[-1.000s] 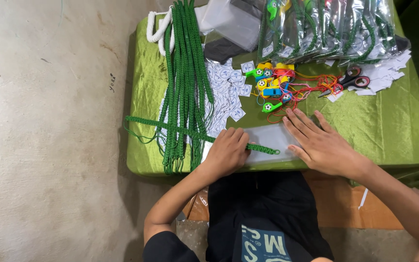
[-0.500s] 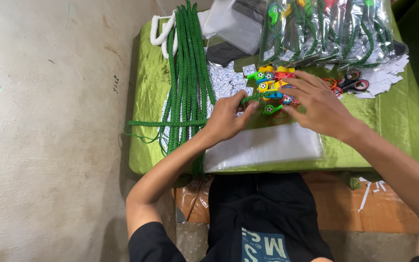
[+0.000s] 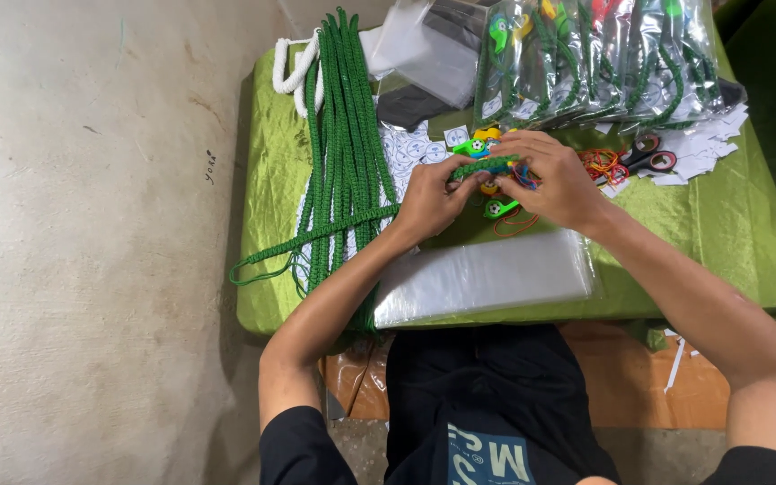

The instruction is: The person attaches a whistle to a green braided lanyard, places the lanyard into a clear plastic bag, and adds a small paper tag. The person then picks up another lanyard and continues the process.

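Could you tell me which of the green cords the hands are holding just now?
The one pulled crosswise from the bundle of green cords: the crosswise cord is folded between left hand and right hand; others lie lengthwise.

I note one green braided cord (image 3: 487,167) held between both hands, its end stretched level from the left hand (image 3: 431,199) across to the right hand (image 3: 557,184). The rest of that cord trails left over the surface, crossing a long bundle of like green cords, and ends in a loop hanging past the edge. Just below the held stretch lies a small green whistle (image 3: 498,208), partly covered by the right hand
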